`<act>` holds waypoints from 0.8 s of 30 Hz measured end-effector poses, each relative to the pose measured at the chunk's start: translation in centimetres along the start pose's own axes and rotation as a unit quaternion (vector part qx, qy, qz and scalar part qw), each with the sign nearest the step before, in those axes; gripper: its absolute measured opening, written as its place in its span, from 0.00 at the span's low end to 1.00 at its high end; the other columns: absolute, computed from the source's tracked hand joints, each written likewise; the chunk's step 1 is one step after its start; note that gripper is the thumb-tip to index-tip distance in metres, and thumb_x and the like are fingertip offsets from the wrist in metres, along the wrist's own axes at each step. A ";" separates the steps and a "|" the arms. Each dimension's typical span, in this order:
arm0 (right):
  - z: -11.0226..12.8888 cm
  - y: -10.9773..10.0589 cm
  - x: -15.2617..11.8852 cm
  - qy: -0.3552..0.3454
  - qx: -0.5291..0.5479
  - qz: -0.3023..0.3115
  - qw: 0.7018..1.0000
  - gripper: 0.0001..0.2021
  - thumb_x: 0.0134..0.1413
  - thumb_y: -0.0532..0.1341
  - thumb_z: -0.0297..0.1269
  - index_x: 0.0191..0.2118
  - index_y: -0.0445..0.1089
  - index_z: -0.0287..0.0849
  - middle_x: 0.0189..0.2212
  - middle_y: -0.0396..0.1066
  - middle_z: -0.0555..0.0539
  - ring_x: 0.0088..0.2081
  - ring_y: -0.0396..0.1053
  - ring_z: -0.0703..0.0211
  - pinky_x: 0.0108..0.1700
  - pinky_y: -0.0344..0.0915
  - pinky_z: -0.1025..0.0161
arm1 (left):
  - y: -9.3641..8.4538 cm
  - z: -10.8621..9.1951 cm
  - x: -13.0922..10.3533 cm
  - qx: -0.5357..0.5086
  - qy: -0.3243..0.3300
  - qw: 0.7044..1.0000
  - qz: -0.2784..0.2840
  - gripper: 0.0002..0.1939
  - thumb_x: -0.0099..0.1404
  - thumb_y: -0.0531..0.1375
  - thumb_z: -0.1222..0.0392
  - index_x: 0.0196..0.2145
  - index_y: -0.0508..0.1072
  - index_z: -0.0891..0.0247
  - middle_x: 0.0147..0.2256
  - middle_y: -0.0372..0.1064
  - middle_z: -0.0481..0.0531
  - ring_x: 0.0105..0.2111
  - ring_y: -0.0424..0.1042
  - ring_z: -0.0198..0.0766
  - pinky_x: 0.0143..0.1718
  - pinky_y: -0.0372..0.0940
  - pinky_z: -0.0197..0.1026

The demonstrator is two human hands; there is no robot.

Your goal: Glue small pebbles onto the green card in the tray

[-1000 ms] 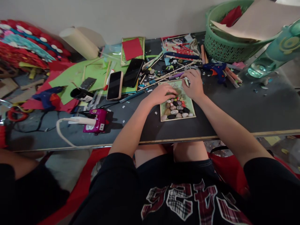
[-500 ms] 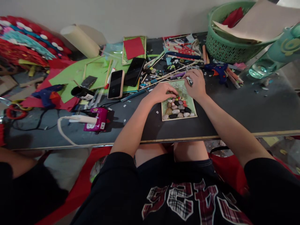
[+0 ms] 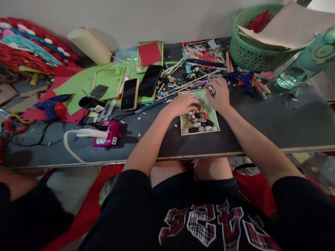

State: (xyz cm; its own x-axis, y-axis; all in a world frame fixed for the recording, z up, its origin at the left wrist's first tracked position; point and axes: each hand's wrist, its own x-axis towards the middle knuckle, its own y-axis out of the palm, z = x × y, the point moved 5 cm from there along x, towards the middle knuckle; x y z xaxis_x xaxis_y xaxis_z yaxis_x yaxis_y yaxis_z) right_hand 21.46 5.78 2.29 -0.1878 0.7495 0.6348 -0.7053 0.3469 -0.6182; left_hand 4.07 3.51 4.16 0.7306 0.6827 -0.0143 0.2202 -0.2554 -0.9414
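A small board with a pale raised rim [image 3: 218, 122] lies near the table's front edge, its lower half covered with pebbles [image 3: 196, 124] in white, brown, grey, black and a few red. Faint drawn lines show on its bare green upper part. From the left, my left hand [image 3: 184, 104] reaches over the board, its fingers bent but apart, the tips at the top row of pebbles. My right hand [image 3: 219, 94] is at the board's upper right corner, thumb and fingers closed together around something small and pale that I cannot make out.
Thin sticks, paper scraps and loose small stones litter the table behind the board. Two phones [image 3: 129, 94] lie to the left, near a purple power adapter [image 3: 112, 134]. A blue glue gun [image 3: 244, 82], a green basket [image 3: 261, 52] and a water bottle [image 3: 293, 75] stand right.
My left hand's fingers have shifted very slightly over the top row of pebbles. My right hand stays at the upper right corner, and the board has not moved.
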 end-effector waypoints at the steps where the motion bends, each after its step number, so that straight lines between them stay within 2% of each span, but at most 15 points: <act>1: 0.1 0.0 0.0 0.001 -0.002 0.005 1.000 0.10 0.57 0.58 0.28 0.41 0.72 0.47 0.46 0.73 0.42 0.54 0.69 0.43 0.62 0.65 0.34 | 0.0 -0.1 0.1 0.005 0.002 1.000 0.004 0.13 0.70 0.63 0.57 0.50 0.82 0.59 0.46 0.80 0.58 0.53 0.76 0.50 0.53 0.68 0.48; 6: 0.5 -0.3 0.0 0.004 -0.026 0.017 1.000 0.09 0.59 0.57 0.30 0.42 0.72 0.46 0.47 0.73 0.41 0.54 0.69 0.43 0.62 0.66 0.36 | -0.2 -0.2 0.1 0.002 0.013 1.000 0.025 0.14 0.71 0.62 0.56 0.51 0.81 0.61 0.46 0.80 0.58 0.52 0.75 0.49 0.52 0.67 0.46; 10: 0.9 -0.4 -0.1 0.000 -0.031 0.022 0.999 0.09 0.60 0.57 0.31 0.43 0.73 0.46 0.47 0.73 0.40 0.55 0.69 0.42 0.62 0.66 0.36 | 0.3 0.2 0.3 -0.051 0.011 0.999 0.015 0.12 0.70 0.62 0.59 0.49 0.81 0.62 0.45 0.79 0.57 0.49 0.76 0.47 0.51 0.66 0.45; 14: 1.2 -0.3 -0.2 -0.010 -0.022 0.038 0.999 0.08 0.63 0.57 0.34 0.43 0.73 0.47 0.48 0.73 0.41 0.55 0.69 0.42 0.63 0.65 0.35 | 0.9 0.9 0.3 -0.131 0.014 0.991 -0.038 0.07 0.68 0.64 0.62 0.44 0.78 0.64 0.44 0.77 0.56 0.48 0.74 0.44 0.52 0.66 0.44; 18: 1.4 -0.4 -0.2 -0.012 -0.014 0.043 0.999 0.09 0.64 0.56 0.36 0.43 0.73 0.47 0.47 0.73 0.39 0.55 0.69 0.41 0.63 0.65 0.34 | 1.2 1.7 0.2 -0.181 0.006 0.981 -0.070 0.03 0.68 0.63 0.62 0.36 0.72 0.63 0.38 0.71 0.53 0.38 0.70 0.39 0.44 0.64 0.41; 24: 2.0 -0.1 -0.2 -0.036 -0.006 0.066 0.997 0.10 0.67 0.56 0.43 0.44 0.73 0.47 0.46 0.74 0.39 0.56 0.70 0.39 0.63 0.65 0.32 | 1.2 2.1 0.2 -0.192 0.004 0.975 -0.108 0.06 0.68 0.61 0.63 0.33 0.66 0.60 0.36 0.68 0.52 0.41 0.67 0.43 0.46 0.61 0.44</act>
State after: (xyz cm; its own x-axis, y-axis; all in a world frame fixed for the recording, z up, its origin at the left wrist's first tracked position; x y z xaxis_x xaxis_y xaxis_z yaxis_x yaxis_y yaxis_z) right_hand 20.17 4.50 3.15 -0.3280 0.7470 0.5782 -0.6625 0.2544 -0.7045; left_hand 3.13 4.82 2.34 0.6449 0.7439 0.1754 0.5951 -0.3447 -0.7260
